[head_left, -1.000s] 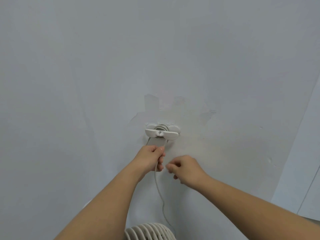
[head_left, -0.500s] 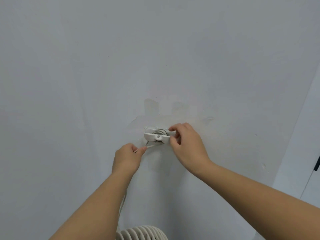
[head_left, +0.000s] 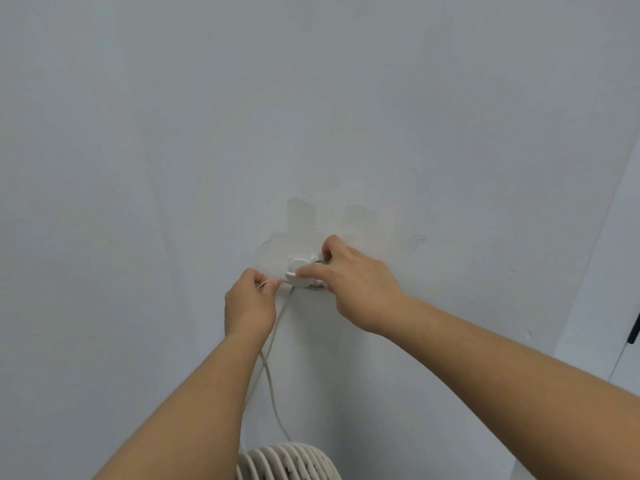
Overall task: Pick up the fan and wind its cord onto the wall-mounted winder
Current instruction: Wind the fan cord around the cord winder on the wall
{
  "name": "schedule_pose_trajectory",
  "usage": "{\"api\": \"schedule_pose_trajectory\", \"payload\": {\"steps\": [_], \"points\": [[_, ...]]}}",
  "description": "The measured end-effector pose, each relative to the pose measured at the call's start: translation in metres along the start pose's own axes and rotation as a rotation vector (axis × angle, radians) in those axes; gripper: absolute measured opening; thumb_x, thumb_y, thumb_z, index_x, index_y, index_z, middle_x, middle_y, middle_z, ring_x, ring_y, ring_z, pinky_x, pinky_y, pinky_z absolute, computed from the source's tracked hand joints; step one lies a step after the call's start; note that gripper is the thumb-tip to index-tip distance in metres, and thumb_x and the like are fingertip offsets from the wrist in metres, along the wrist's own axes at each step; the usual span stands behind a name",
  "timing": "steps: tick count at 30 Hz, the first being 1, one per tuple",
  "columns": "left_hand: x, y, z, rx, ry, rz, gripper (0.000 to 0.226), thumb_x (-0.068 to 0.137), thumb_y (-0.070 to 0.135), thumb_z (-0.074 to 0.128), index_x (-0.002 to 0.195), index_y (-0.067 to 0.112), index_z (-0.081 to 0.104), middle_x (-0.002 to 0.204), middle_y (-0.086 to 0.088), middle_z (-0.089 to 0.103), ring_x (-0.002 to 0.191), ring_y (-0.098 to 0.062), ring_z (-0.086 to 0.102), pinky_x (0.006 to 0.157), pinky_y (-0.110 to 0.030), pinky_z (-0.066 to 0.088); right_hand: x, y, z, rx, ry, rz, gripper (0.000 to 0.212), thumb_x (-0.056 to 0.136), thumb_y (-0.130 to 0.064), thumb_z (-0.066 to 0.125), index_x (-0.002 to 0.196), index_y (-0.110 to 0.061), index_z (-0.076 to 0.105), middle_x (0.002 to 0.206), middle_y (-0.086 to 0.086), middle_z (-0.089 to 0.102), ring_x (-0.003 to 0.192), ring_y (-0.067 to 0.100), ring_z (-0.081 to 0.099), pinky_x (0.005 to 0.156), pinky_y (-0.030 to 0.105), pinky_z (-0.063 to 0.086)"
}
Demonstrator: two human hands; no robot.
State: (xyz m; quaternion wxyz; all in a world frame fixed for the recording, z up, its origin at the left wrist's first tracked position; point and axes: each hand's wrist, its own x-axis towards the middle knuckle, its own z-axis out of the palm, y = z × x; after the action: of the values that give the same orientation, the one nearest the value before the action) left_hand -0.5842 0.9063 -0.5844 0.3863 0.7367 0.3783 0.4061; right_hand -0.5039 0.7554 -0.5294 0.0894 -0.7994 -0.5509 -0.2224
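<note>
A white winder (head_left: 300, 271) is fixed to the pale wall at mid-height. My right hand (head_left: 349, 284) covers its right side, thumb and fingers gripping it. My left hand (head_left: 250, 301) is just left of the winder and pinches the thin white cord (head_left: 272, 348). From there the cord hangs in two strands down toward the white ribbed fan (head_left: 287, 462), whose top shows at the bottom edge. Some cord turns show behind the winder's arms.
The wall (head_left: 311, 116) fills the view, with a patched, discoloured area around the winder. A white door or panel edge (head_left: 609, 271) with a dark handle (head_left: 635, 327) runs down the right side.
My right hand rose from below the winder and closed on it. My left hand moved left with the cord and stays pinched on it; a second strand now hangs beside the first.
</note>
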Motion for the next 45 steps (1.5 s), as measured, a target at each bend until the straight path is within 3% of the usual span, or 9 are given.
{"api": "schedule_pose_trajectory", "payload": {"steps": [5,12,17,21,30,33,38,41,45], "points": [[-0.002,0.014,0.006,-0.112,0.107,0.07,0.016,0.089,0.027,0.064,0.084,0.012,0.059,0.084,-0.001,0.064,0.08,-0.021,0.06,0.075,-0.037,0.051,0.001,-0.002,-0.003,-0.009,-0.038,-0.007,0.065,0.084,0.001,0.052,0.131,-0.043,0.047,0.115,0.001,0.036,0.082,0.018,0.037,0.053,0.028,0.025],[-0.009,0.015,-0.005,-0.176,0.087,0.185,0.022,0.091,0.031,0.059,0.075,0.016,0.058,0.066,0.009,0.054,0.06,-0.006,0.048,0.055,-0.019,0.037,0.003,-0.006,-0.007,-0.018,-0.056,0.019,0.059,0.086,-0.003,0.053,0.131,-0.04,0.051,0.111,0.002,0.036,0.082,0.018,0.036,0.06,0.031,0.03],[-0.016,0.004,-0.021,-0.156,0.037,0.104,0.04,0.096,0.039,0.047,0.068,0.012,0.057,0.06,0.003,0.049,0.054,-0.014,0.041,0.052,-0.027,0.034,0.009,-0.013,-0.01,-0.052,-0.041,0.023,0.038,0.091,-0.014,0.052,0.12,-0.036,0.061,0.109,0.003,0.04,0.094,0.023,0.048,0.059,0.032,0.032],[-0.02,-0.001,-0.029,-0.315,-0.021,-0.071,0.048,0.097,0.039,0.04,0.061,0.011,0.057,0.05,0.002,0.049,0.044,-0.015,0.041,0.048,-0.027,0.035,0.015,-0.02,-0.007,-0.085,0.051,0.033,0.02,0.094,-0.033,0.05,0.107,-0.029,0.066,0.105,0.004,0.048,0.095,0.024,0.05,0.059,0.032,0.03],[-0.026,-0.002,-0.035,-0.378,-0.045,-0.146,0.045,0.096,0.033,0.041,0.065,0.007,0.06,0.042,-0.001,0.056,0.033,-0.015,0.046,0.041,-0.028,0.043,0.039,-0.04,0.015,-0.127,0.163,0.118,0.036,0.087,-0.053,0.055,0.094,-0.019,0.064,0.099,0.001,0.053,0.091,0.022,0.046,0.066,0.033,0.032],[-0.027,-0.002,-0.034,-0.353,-0.054,-0.125,0.045,0.096,0.034,0.041,0.064,0.008,0.06,0.043,-0.001,0.054,0.034,-0.015,0.045,0.041,-0.026,0.042,0.044,-0.043,0.016,-0.119,0.194,0.131,0.031,0.091,-0.042,0.047,0.091,-0.015,0.062,0.093,0.001,0.055,0.081,0.02,0.039,0.063,0.033,0.031],[-0.027,0.003,-0.031,-0.312,-0.066,-0.078,0.047,0.095,0.036,0.042,0.061,0.009,0.058,0.044,-0.002,0.048,0.039,-0.016,0.04,0.046,-0.025,0.035,0.044,-0.031,0.006,-0.045,0.213,0.114,0.008,0.095,-0.019,0.043,0.088,-0.015,0.044,0.089,0.005,0.061,0.073,0.025,0.047,0.047,0.03,0.018],[-0.029,0.005,-0.03,-0.246,-0.101,-0.015,0.048,0.094,0.036,0.043,0.058,0.009,0.055,0.041,0.002,0.045,0.039,-0.014,0.037,0.048,-0.025,0.032,0.043,-0.017,-0.004,-0.015,0.128,0.045,0.009,0.094,-0.016,0.043,0.098,-0.01,0.049,0.091,0.009,0.062,0.07,0.029,0.046,0.054,0.033,0.027],[-0.034,0.009,-0.027,-0.252,-0.233,0.072,0.044,0.095,0.035,0.049,0.059,0.008,0.052,0.043,0.003,0.042,0.038,-0.01,0.033,0.047,-0.024,0.029,0.033,0.008,-0.018,0.012,0.082,-0.097,0.015,0.095,-0.017,0.043,0.104,-0.013,0.055,0.104,0.006,0.06,0.085,0.032,0.057,0.063,0.035,0.039]]}}
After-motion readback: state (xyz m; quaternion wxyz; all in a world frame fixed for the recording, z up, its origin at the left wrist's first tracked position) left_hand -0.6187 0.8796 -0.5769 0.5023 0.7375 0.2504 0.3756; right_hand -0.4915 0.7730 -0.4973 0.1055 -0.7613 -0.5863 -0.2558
